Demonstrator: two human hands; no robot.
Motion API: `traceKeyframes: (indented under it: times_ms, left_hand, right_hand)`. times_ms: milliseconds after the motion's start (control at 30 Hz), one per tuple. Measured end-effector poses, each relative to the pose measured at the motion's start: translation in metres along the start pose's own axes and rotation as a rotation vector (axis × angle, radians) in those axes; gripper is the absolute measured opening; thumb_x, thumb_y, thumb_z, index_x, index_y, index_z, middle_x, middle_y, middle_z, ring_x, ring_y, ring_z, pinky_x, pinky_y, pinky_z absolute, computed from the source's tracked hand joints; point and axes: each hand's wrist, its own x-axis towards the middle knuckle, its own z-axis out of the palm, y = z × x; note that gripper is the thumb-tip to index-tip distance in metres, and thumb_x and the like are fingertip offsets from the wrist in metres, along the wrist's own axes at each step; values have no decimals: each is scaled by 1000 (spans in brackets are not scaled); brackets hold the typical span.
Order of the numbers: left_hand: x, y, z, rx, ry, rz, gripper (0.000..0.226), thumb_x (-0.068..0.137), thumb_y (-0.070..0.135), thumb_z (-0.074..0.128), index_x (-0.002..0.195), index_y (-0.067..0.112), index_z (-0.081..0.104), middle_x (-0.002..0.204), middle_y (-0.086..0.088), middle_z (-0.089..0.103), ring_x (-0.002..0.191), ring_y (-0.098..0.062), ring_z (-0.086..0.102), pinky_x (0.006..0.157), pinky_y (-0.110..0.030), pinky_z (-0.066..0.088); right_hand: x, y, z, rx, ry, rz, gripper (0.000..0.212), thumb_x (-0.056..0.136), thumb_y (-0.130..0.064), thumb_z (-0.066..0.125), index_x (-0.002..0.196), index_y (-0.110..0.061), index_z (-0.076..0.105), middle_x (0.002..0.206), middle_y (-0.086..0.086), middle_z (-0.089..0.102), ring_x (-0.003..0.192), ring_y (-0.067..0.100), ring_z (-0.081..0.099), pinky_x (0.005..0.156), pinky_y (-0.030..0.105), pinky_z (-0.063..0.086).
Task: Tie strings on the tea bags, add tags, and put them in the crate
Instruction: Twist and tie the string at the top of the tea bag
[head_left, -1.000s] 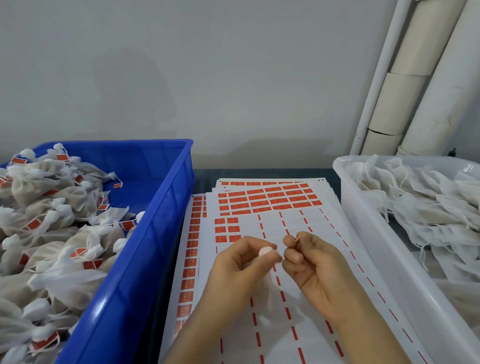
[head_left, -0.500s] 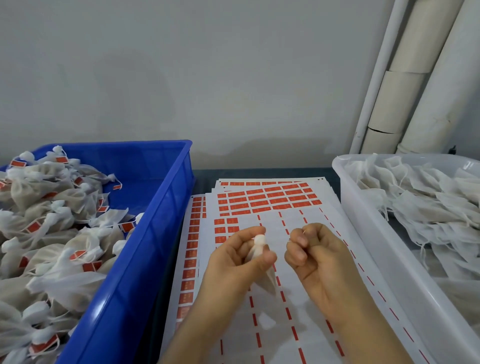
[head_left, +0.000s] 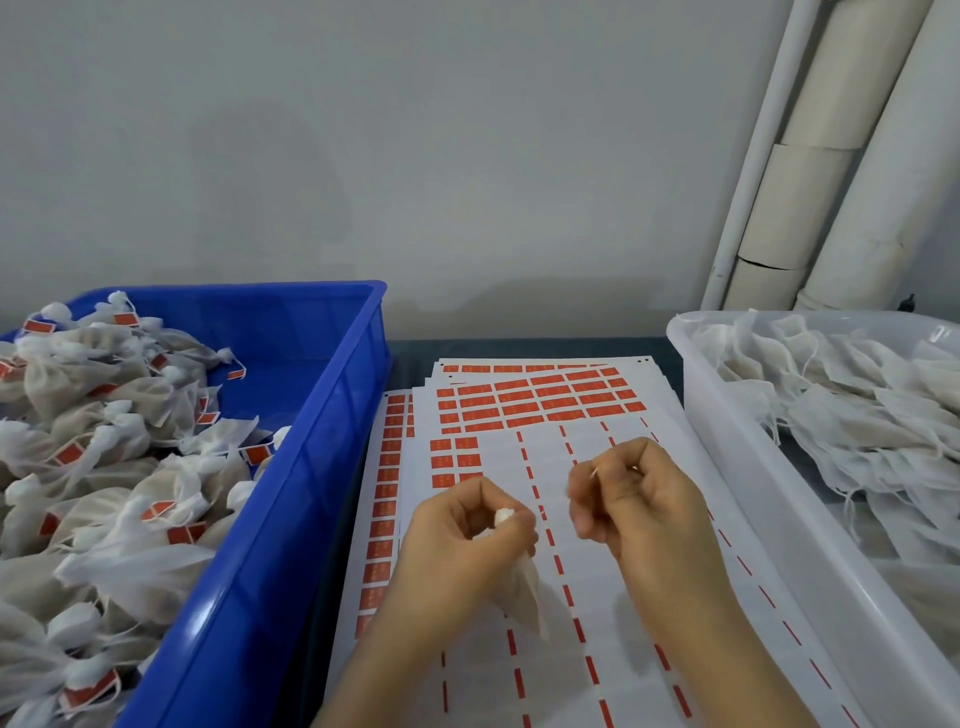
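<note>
Low in the centre of the frame, the left hand pinches the gathered neck of a tea bag, so the body hangs free while the knot closes. The right hand, fingers curled, pinches what looks like the string end, probably drawing it tight. The tag sheets lie beneath the hands, and the blue crate at left stands within easy reach.

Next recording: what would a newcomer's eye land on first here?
The blue crate on the left, heaped with tied tea bags bearing red tags, and the sheets of red tags in the middle. Over the sheets, the left hand grips a tea bag while the right hand pinches what looks like its string. A white tub of loose bags sits right.
</note>
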Motion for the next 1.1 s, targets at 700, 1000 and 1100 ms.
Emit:
traceKeyframes:
  times_ms: [700,1000,1100]
  left_hand:
    - [3,13,-41,-613,-362,-278,15,82,1,57,93,4,66,84,-17,69,70,-24,68,67,-31,57]
    - [19,9,-53,-171,545,-274,27,93,11,53,76,28,65,82,7,67,68,-11,61,51,-20,48]
    - [22,6,-46,68,688,-187,21,92,22,56,74,31,60,67,17,59,56,-9,59,41,-11,37]
  right_hand:
    - [0,9,7,-377,141,-193,19,77,-43,47,95,-46,52,89,-21,65,81,-1,63,76,16,51]
    - [-6,39,45,-885,-308,270,69,81,-66,34,140,-49,2,155,-16,3,143,14,11,116,44,11]
    - [-5,44,47,-1085,-357,244,75,79,-71,29,138,-51,-11,155,-15,-10,144,15,2,115,45,-2]
